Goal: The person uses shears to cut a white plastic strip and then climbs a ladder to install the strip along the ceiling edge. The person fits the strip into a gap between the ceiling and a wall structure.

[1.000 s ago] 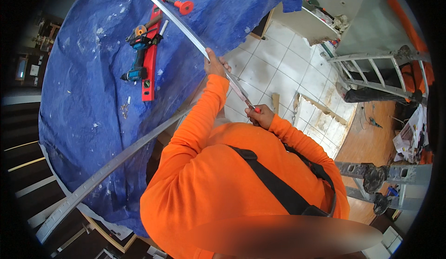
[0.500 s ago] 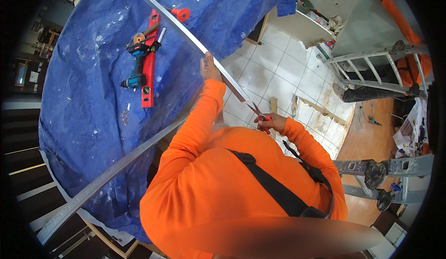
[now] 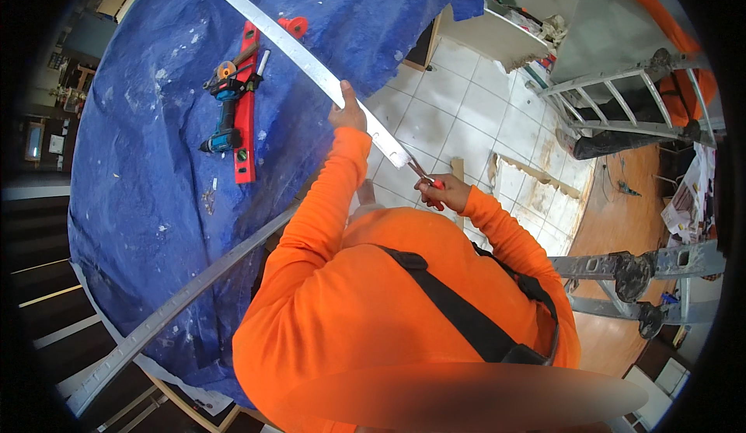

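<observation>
A long silvery metal channel (image 3: pixel 299 56) slants from the far left down toward me. My left hand (image 3: pixel 350 113) is closed around it a little short of its near end. My right hand (image 3: pixel 451 192) grips the red handles of a pair of metal snips (image 3: pixel 420 171). The blades of the snips are at the channel's near end, over the tiled floor. From here I cannot tell how far they overlap the metal.
On the blue tarp (image 3: pixel 155 161) lie a red spirit level (image 3: pixel 245 114), a teal cordless drill (image 3: pixel 226 122) and a round red tool (image 3: pixel 297 26). Another metal channel (image 3: pixel 186 285) crosses the tarp's near side. Ladders (image 3: pixel 622 127) stand at the right, by the white tiles (image 3: pixel 435 95).
The channel has turned in my left hand, so its broad, holed face now shows. The snips have moved slightly left and come to the channel's end, their blades closer together.
</observation>
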{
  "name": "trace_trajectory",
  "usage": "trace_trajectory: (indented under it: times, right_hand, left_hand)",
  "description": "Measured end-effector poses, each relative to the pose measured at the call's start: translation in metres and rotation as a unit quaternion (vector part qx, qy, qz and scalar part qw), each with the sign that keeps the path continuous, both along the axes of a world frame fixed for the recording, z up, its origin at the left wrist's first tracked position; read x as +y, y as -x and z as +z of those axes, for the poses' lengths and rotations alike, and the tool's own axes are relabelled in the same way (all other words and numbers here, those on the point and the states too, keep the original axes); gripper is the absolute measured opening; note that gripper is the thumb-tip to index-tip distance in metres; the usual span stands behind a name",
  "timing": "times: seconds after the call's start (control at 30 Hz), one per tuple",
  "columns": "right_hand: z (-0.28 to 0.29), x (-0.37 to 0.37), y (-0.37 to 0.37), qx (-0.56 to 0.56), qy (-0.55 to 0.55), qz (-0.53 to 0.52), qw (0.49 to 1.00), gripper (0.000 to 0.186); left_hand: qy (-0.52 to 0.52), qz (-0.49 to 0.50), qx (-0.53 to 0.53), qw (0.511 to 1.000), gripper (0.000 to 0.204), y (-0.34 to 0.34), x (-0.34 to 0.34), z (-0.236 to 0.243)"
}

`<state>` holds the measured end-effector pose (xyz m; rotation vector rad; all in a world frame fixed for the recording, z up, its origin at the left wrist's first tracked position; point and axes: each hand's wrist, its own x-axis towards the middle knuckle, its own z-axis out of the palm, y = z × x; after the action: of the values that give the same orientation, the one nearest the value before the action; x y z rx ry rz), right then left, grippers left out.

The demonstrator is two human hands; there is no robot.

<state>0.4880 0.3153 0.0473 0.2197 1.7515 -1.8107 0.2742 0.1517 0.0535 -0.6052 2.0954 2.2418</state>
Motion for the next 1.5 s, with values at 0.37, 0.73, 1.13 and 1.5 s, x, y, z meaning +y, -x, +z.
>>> trace_trajectory:
  times: [0.37, 0.73, 1.13, 1.5]
  right_hand:
    - [0.012, -0.005, 0.015, 0.036, -0.041, 0.024, 0.998, 0.039]
    - [0.018, -0.006, 0.016, -0.012, -0.026, 0.033, 0.999, 0.040]
    - [0.004, -0.023, 0.006, -0.031, 0.020, -0.055, 0.998, 0.041]
    - [0.007, -0.024, 0.008, -0.026, -0.033, -0.055, 0.998, 0.040]
  left_hand:
    - [0.049, -0.033, -0.075, 0.995, 0.122, 0.006, -0.014, -0.021]
    - [0.007, -0.020, -0.060, 0.998, 0.111, 0.010, -0.016, -0.034]
    - [-0.035, -0.015, -0.041, 0.998, 0.087, 0.005, -0.016, -0.032]
    - [-0.133, -0.021, -0.035, 0.990, 0.068, -0.002, -0.013, -0.017]
